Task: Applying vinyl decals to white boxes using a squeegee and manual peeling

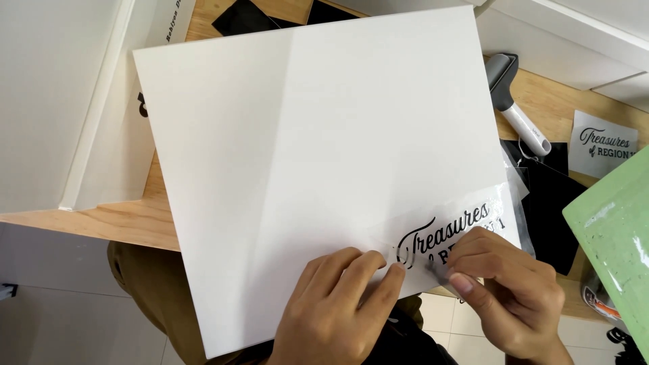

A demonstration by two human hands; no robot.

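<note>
bright, even light; soft shadows, slight fingertip blur

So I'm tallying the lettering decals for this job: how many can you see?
2. One decal lies on the white board under both hands; a second decal sits on the wooden table's right side. Others may be hidden.

Both hands bare, left hand [334,307] and right hand [510,294], no rings or sleeves showing, short trimmed nails, olive-brown trousers [145,290] just below the wrists
</note>
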